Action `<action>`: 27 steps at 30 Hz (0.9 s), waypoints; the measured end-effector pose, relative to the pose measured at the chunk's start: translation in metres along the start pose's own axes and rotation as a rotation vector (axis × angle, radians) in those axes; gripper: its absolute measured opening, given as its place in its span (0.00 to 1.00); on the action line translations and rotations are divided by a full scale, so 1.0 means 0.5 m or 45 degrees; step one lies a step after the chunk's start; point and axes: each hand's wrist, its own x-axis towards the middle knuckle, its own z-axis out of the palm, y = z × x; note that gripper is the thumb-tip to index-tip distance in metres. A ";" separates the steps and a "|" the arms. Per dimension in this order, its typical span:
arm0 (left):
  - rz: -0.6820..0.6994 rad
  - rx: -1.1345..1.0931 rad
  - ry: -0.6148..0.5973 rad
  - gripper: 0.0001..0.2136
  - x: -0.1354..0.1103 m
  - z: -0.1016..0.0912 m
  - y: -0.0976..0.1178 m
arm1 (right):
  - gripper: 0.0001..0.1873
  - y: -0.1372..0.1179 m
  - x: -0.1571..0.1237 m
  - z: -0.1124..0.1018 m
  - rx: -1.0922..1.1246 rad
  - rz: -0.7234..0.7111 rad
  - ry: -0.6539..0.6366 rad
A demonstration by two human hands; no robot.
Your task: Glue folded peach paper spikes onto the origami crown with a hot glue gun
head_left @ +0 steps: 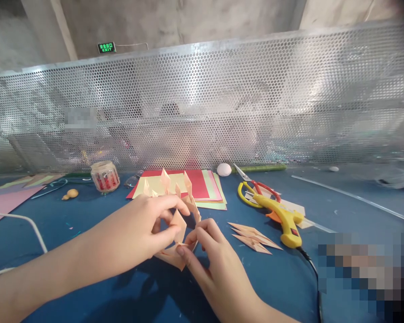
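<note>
A ring of folded peach paper pieces (pixel 171 257), with pointed tips standing up like a crown, is between my two hands above the blue table. My left hand (pixel 144 226) reaches over the ring and pinches an upright paper point (pixel 178 223) at its near side between thumb and fingers. With thumb and fingertips closed, my right hand (pixel 218 258) grips the ring's near right edge. Part of the ring is hidden behind both hands. To the right lie several loose folded paper pieces (pixel 254 234), and beyond them a yellow hot glue gun (pixel 291 222).
Scissors (pixel 256 186) rest behind the glue gun, whose black cord (pixel 309 260) runs toward me. Stacked coloured paper (pixel 202 181), a white ball (pixel 224 169), a jar (pixel 105 177) and a small gourd (pixel 70 194) stand farther back. A perforated metal screen (pixel 195 112) borders the table.
</note>
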 end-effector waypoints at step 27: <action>-0.089 -0.139 -0.080 0.05 0.023 0.032 -0.030 | 0.04 0.001 -0.002 -0.006 -0.168 -0.093 0.102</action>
